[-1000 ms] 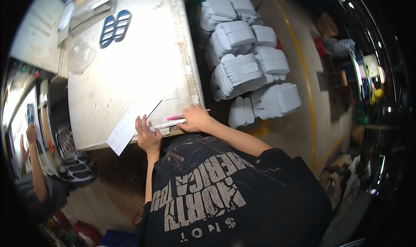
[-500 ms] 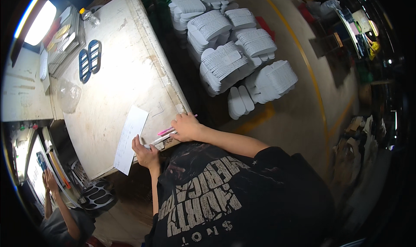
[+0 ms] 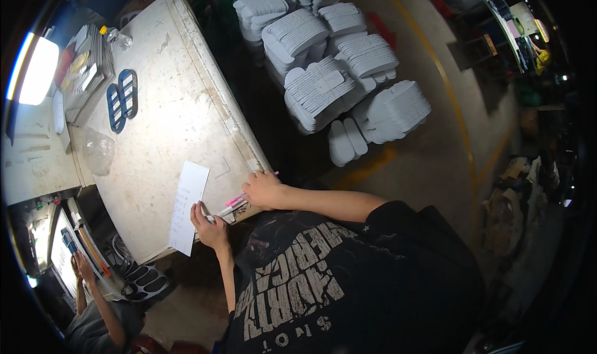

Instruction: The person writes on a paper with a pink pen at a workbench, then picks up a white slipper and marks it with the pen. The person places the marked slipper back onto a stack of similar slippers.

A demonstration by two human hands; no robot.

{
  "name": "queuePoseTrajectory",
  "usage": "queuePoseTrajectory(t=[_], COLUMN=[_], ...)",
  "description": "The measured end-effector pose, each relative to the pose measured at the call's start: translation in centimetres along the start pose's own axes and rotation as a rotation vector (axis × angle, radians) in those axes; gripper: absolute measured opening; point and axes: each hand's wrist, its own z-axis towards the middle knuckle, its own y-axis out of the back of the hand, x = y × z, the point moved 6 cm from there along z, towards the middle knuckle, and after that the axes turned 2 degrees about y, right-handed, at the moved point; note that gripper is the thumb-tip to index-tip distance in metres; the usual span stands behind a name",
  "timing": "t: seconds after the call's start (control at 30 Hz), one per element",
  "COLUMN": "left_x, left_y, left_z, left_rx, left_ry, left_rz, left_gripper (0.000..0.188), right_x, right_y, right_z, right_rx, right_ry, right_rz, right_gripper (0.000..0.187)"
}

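Observation:
At the near edge of the worktable [image 3: 149,186], my left hand [image 3: 212,231] is closed, with a slim white object [image 3: 211,220] between its thumb and fingers. Its fingertips reach the right edge of a long white paper sheet [image 3: 189,198] with handwriting on it, whose lower end overhangs the table. To the right, my right hand [image 3: 263,190] rests by the table's corner, fingers curled round a pink pen [image 3: 235,201] that sticks out on both sides. Another pale stick-like piece lies between the hands; its kind is unclear.
Two dark blue slotted sole-shaped pieces [image 3: 122,101], a bottle with a yellow cap [image 3: 116,38], a crumpled clear plastic bag [image 3: 98,152] and a paper stack [image 3: 92,74] lie farther off. Bundled white insoles [image 3: 317,87] stand right of the table. A co-worker's hands [image 3: 84,269] show at lower left.
The view has shifted slightly. My left hand has come a little lower beside the sheet, fingertips still at its edge. My right hand keeps the pink pen at nearly the same place.

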Motion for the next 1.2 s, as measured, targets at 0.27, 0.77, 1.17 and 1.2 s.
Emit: queuePoseTrajectory(t=[0.27,0.77,1.17,1.2], left_x=[-5.7,-5.3,0.7,1.2], left_y=[-1.0,-2.2,-5.1,-5.3], left_z=[-0.2,-0.4,0.7,0.6], left_rx=[0.342,0.411,0.64,0.646], left_ry=[-0.161,-0.071,0.066,0.109], left_rz=[-0.298,-0.206,-0.7,-0.73], left_gripper=[0.016,0.02,0.041,0.043], right_x=[-0.2,-0.4,1.9,2.2], right_y=[-0.5,1.2,1.2,1.3], right_z=[0.8,0.7,0.8,0.8], right_rx=[0.239,0.29,-0.106,-0.142], right_ry=[-0.026,-0.033,-0.023,0.002], right_rz=[0.043,0.147,0.156,0.136], right_gripper=[0.04,0.043,0.03,0.029])
